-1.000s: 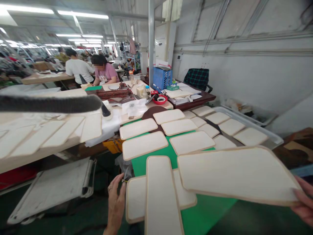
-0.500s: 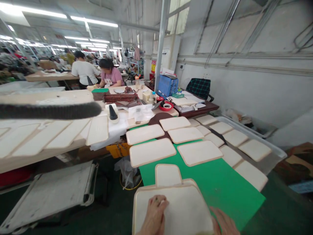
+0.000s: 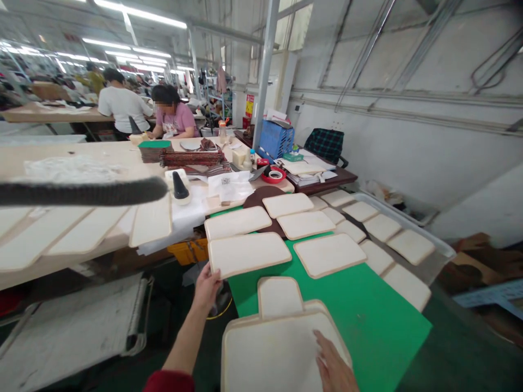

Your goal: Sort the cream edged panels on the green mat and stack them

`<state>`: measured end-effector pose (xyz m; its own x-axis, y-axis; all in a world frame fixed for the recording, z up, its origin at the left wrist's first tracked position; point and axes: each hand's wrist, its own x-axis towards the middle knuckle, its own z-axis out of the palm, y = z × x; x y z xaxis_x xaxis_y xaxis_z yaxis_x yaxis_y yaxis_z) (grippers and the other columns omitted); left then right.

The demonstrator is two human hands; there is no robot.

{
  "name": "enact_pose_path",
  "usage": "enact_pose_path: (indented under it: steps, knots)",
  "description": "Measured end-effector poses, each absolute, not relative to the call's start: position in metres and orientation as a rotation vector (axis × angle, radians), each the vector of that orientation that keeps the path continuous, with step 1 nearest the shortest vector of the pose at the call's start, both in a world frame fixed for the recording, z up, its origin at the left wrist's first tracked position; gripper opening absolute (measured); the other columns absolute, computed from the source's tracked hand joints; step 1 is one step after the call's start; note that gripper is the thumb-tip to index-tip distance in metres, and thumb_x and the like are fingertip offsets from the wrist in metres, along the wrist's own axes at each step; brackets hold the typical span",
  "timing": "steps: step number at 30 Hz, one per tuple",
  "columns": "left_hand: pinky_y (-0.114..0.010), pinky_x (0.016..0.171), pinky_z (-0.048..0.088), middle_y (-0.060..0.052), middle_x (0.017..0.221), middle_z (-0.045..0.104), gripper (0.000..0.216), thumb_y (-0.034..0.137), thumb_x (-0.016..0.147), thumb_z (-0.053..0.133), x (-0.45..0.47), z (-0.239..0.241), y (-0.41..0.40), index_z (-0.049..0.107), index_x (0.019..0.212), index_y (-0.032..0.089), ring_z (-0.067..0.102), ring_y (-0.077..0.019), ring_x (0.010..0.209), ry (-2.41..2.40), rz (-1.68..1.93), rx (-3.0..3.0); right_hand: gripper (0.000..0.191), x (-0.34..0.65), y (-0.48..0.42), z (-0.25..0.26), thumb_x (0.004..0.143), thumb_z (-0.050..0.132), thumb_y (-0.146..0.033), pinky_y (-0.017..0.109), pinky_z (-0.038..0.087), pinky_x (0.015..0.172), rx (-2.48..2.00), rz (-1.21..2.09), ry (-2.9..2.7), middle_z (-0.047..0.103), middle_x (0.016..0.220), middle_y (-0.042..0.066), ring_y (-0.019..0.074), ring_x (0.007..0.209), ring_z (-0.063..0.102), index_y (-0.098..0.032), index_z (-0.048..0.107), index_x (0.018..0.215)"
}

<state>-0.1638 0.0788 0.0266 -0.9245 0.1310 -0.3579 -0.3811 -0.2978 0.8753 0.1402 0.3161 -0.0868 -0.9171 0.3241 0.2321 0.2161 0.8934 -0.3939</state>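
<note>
So our left hand (image 3: 206, 286) is out at the near left corner of one of the cream panels (image 3: 248, 253), fingers curled onto its edge. Looks like a pinch on that corner, though the underside is hidden, so we can't swear to it. That panel lies flat, partly on the green mat (image 3: 368, 310) and hanging over its left edge. Our right hand (image 3: 333, 367) lies open and flat on the top panel of the near stack (image 3: 278, 351), gripping nothing, down at the bottom of the view. More panels sit in rows past it, across the mat and into the grey tray (image 3: 443, 247). Two people sit at the long table (image 3: 81, 163) further back.
</note>
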Motion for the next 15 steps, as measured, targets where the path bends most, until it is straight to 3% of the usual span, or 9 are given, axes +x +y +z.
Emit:
enact_pose_path:
  steps: [2, 7, 9, 12, 15]
  knots:
    - [-0.024, 0.076, 0.049, -0.003, 0.100, 0.066, 0.055, 0.022, 0.063, 0.071, -0.147, 0.061, 0.065, 0.053, 0.115, 0.021, 0.060, -0.0137, 0.086, 1.535, 2.328, -0.173, 0.044, 0.138, 0.318, -0.081, 0.080, 0.034, -0.016, 0.028, 0.055, 0.078, -0.488, 0.567, -2.659, 0.065, 0.108, 0.013, 0.0201, 0.096, 0.063, -0.012, 0.050, 0.121]
    - [-0.022, 0.078, 0.051, 0.000, 0.115, 0.063, 0.065, 0.025, 0.061, 0.076, -0.099, 0.119, 0.027, 0.051, 0.121, 0.027, 0.058, -0.0165, 0.099, 1.466, 2.283, -0.139, 0.034, 0.132, 0.310, -0.064, 0.078, 0.039, -0.021, 0.046, 0.051, 0.086, -0.414, 0.701, -2.659, 0.068, 0.098, 0.012, 0.0276, 0.093, 0.063, -0.020, 0.066, 0.099]
    - [-0.022, 0.078, 0.051, 0.000, 0.122, 0.059, 0.066, 0.026, 0.064, 0.075, -0.082, 0.120, 0.016, 0.048, 0.124, 0.029, 0.056, -0.0186, 0.106, 1.476, 2.215, -0.192, 0.031, 0.130, 0.310, -0.047, 0.079, 0.045, -0.030, 0.048, 0.048, 0.088, -0.641, 1.065, -2.519, 0.067, 0.102, 0.013, 0.0288, 0.096, 0.061, -0.020, 0.065, 0.101]
    - [-0.024, 0.079, 0.051, -0.001, 0.130, 0.053, 0.069, 0.027, 0.067, 0.072, -0.065, 0.108, 0.008, 0.043, 0.128, 0.028, 0.051, -0.0222, 0.115, 1.469, 2.102, -0.215, 0.046, 0.133, 0.321, -0.018, 0.075, 0.052, -0.055, 0.045, 0.052, 0.078, -1.092, 1.842, -1.821, 0.068, 0.098, 0.012, 0.0278, 0.089, 0.063, -0.020, 0.062, 0.104]
    - [-0.026, 0.083, 0.049, -0.003, 0.134, 0.049, 0.069, 0.028, 0.068, 0.071, -0.060, 0.095, 0.012, 0.041, 0.130, 0.025, 0.045, -0.0250, 0.121, 1.489, 2.009, -0.174, 0.058, 0.156, 0.335, 0.003, 0.069, 0.049, -0.069, 0.042, 0.054, 0.070, -1.127, 2.307, -1.171, 0.069, 0.099, 0.010, 0.0268, 0.088, 0.064, -0.024, 0.061, 0.103]
